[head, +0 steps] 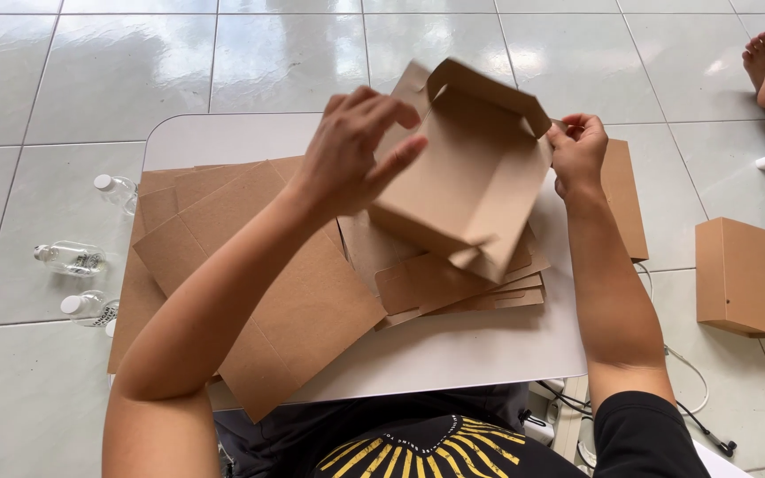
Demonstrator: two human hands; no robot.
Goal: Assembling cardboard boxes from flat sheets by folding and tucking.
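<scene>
In the head view, the left hand point(351, 150) gripped the near wall of a half-folded brown cardboard box point(467, 173), held tilted above the white table point(453, 354). The right hand point(577, 150) pinched the box's lid flap, while flat cardboard blanks point(258, 265) lay beneath.

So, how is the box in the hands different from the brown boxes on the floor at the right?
The half-folded box is open, with flaps standing up; the finished boxes are closed. The half-folded box is held tilted above the white table by the left hand and right hand; the finished boxes rest on the tiled floor, untouched. Both are plain brown cardboard.
</scene>
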